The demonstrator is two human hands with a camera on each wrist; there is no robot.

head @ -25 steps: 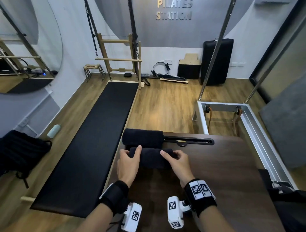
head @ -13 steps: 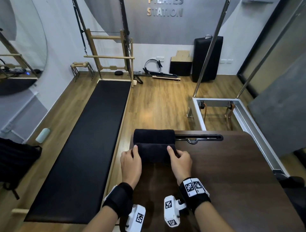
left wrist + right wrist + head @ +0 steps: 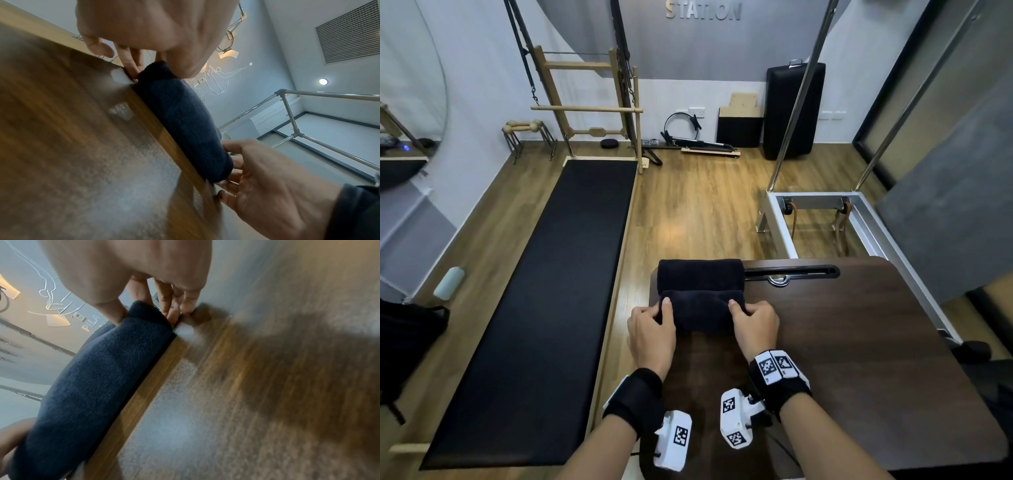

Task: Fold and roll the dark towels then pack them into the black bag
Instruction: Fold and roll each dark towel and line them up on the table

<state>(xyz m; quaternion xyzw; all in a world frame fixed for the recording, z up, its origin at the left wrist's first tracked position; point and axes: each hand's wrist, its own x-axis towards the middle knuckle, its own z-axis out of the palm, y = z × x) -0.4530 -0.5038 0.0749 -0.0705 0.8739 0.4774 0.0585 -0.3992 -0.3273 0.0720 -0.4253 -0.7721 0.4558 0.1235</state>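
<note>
Item: near rolled towel (image 3: 702, 310), dark, lying crosswise on the dark wood table (image 3: 859, 342) at its far left corner. Touches a second rolled towel (image 3: 700, 274) just behind it; both finished rolls, side by side.

Left hand (image 3: 652, 330): at the roll's left end, index finger laid over the top, thumb and remaining fingers curled round the end. Holding the towel.

Right hand (image 3: 755, 325): at the right end, index finger on top, other fingers tucked against the end face and the tabletop. Holding the towel.

Black bag (image 3: 407, 342): probably the dark mass on the floor at far left, past the long black mat (image 3: 544, 308); too cut off by the frame edge to confirm.

Step in hand: rolling appears complete; the near roll is being squared up beside the far one.

Next move calls for: even squeeze at both ends so the roll does not unwind when lifted, then a carry leftward and down to the bag.
</note>
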